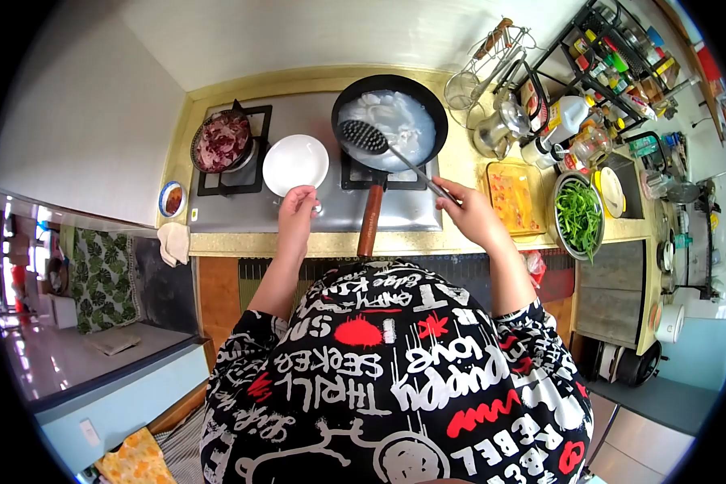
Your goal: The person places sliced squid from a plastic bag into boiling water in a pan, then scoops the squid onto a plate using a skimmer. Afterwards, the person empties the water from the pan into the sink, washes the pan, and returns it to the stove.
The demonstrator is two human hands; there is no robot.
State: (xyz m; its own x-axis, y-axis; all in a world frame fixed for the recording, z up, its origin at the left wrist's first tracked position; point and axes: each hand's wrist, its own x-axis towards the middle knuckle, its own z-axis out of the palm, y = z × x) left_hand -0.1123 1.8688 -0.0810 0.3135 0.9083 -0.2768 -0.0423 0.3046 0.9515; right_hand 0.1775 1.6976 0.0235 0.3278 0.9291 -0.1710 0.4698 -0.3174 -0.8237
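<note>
My right hand (469, 211) is closed round the handle of a black slotted skimmer (364, 137). The skimmer's perforated head is over the near left side of a dark pan (441, 121), which holds cloudy liquid and pale white pieces (395, 113). The pan's wooden handle (370, 222) points toward me. My left hand (298, 211) has its fingers drawn together at the near edge of a white plate (296, 164), close to a shiny knob on the stove front. Whether those fingers grip the plate, the knob or something else is hidden.
A bowl of dark red sliced meat (222, 141) sits on the left burner. At right are a glass dish of yellow liquid (514, 199), a bowl of green vegetables (578, 214), a metal kettle (500, 129) and a spice rack (621, 64). A small sauce bowl (172, 199) stands far left.
</note>
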